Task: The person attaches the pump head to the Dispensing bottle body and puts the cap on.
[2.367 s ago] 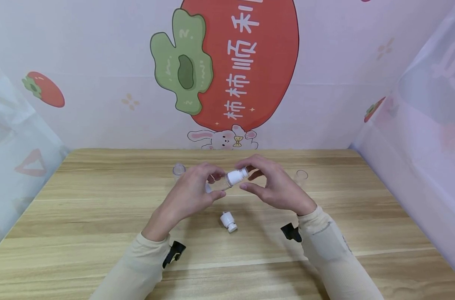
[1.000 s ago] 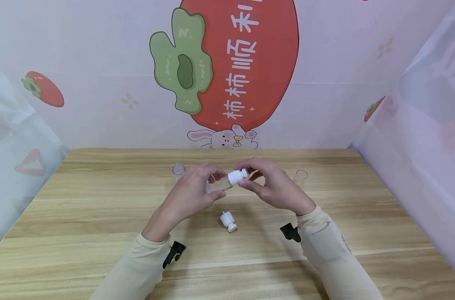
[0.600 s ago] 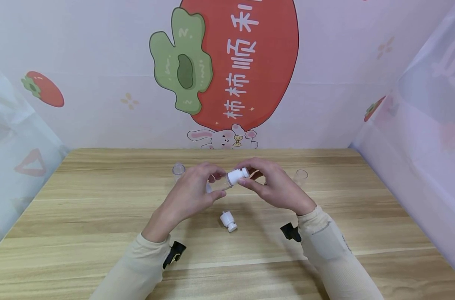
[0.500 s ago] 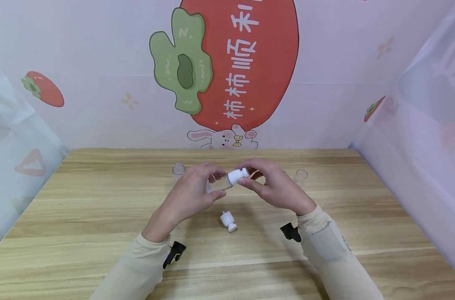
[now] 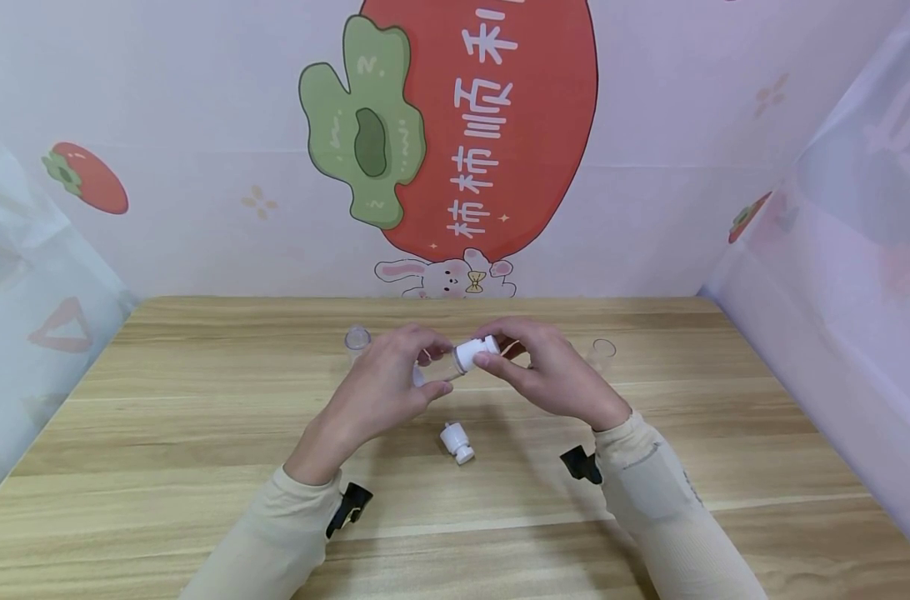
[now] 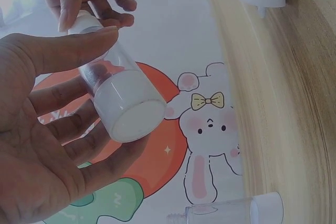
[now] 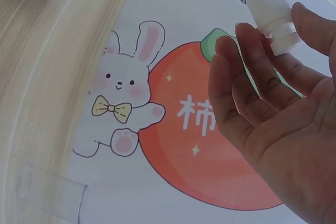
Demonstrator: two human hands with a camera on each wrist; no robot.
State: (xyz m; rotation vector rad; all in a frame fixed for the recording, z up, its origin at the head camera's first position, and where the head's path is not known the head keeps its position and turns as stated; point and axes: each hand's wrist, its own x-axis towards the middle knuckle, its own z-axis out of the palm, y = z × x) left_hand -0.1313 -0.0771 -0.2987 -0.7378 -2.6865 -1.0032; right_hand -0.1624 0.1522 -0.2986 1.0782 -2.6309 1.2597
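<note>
A loose pump (image 5: 457,442) is lying on the surface (image 5: 200,467). Beyond it, the left hand (image 5: 383,375) is gripping a raised, tilted bottle (image 6: 128,103), the right hand (image 5: 548,367) pinching its white top (image 5: 467,354). Farther back, another bottle (image 5: 357,338) is standing.

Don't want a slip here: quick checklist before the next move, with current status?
1. Left hand gripping the clear plastic bottle with a white base: ok.
2. Right hand pinching the white cylindrical plastic pump head: ok.
3. Pump head screwed down tight: cannot tell.
4. Loose white plastic pump head lying apart from both hands on the wood-grain table: ok.
5. Second clear plastic bottle fitted with a pump head: not ok, neck bare.
</note>
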